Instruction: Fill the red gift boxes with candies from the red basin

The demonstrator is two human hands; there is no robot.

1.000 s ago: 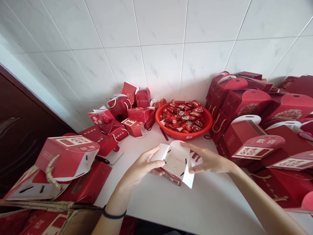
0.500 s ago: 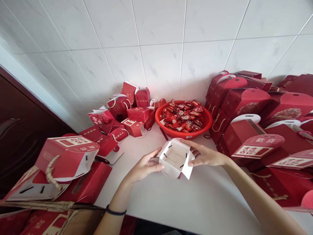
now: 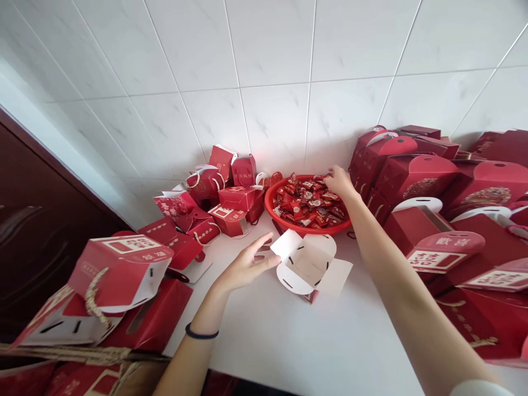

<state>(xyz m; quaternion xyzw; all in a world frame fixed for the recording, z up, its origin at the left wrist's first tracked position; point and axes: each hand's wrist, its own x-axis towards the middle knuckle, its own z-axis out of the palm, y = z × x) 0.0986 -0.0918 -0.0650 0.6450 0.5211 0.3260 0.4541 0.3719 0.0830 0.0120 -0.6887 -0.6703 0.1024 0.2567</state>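
A small gift box (image 3: 308, 263), white inside with dark slits, stands on the white table, its flaps folded outward. My left hand (image 3: 247, 267) is beside the box's left flap, thumb and fingers apart; whether the fingertips touch the flap is hard to tell. Behind the box is a red plastic basin (image 3: 270, 212) heaped with red-wrapped candies (image 3: 307, 206). At the basin's far right side, my right hand (image 3: 340, 181) reaches down to the candies with bent fingers. What those fingers hold, if anything, is hidden.
Red gift boxes (image 3: 429, 234) are stacked high along the right side. More boxes (image 3: 237, 198) cluster at the back left, and others (image 3: 124, 269) are piled at the front left. A tiled wall (image 3: 272, 121) bounds the back of the table (image 3: 322, 341).
Both hands held the box half a second ago. My right hand has let go and moved up to the candy basin. My left hand has loosened, and the box's flaps have spread wider.
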